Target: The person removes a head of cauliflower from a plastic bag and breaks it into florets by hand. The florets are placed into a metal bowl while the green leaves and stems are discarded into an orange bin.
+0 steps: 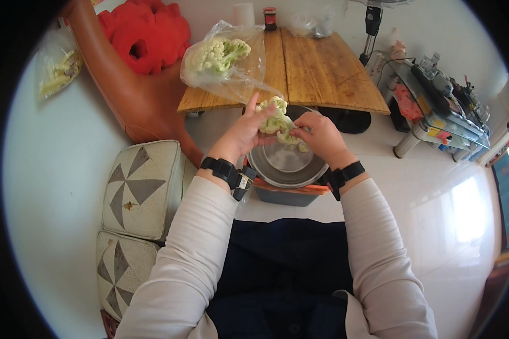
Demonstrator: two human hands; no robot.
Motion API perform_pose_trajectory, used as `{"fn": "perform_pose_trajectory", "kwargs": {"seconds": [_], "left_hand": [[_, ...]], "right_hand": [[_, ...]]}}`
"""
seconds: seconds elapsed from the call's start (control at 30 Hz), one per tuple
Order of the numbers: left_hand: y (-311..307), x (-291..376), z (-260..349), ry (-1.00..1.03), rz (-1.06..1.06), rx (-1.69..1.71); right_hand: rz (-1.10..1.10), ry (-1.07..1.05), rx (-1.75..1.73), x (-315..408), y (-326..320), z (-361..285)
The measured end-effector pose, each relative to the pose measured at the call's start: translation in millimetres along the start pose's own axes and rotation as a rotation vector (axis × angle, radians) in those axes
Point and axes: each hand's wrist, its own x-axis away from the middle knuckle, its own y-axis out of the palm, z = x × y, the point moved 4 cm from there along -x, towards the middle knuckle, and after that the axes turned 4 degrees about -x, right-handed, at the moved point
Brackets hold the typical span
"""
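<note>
My left hand (248,129) holds a piece of cauliflower (272,120) above a round metal basin (275,169), its index finger pointing up. On the other side, my right hand (320,133) pinches a floret (289,137) at the lower right of that piece. Whether the floret has come off the piece I cannot tell. The basin sits over a grey bin (286,196) with an orange rim. Beyond my hands, a larger cauliflower (220,55) lies in a clear plastic bag (254,55) on a wooden table (322,68).
A red-lidded jar (270,19) and another plastic bag (311,25) are at the table's back. Two patterned stools (144,190) and a brown leather-like seat (152,101) stand left. On the right is a cluttered glass shelf (432,101), with a fan pole (371,29) behind the table.
</note>
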Motion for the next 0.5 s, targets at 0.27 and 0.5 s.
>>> {"fn": "perform_pose_trajectory", "kwargs": {"seconds": [0.27, 0.5], "left_hand": [[4.7, -6.3, 3.5, 0.418, -0.037, -0.694], [6.6, 3.2, -1.3, 0.722, 0.220, -1.128]], "right_hand": [[-0.061, 0.097, -0.139, -0.5, 4.7, -0.2], [-0.186, 0.074, -0.237, 6.2, 10.3, 4.7]]}}
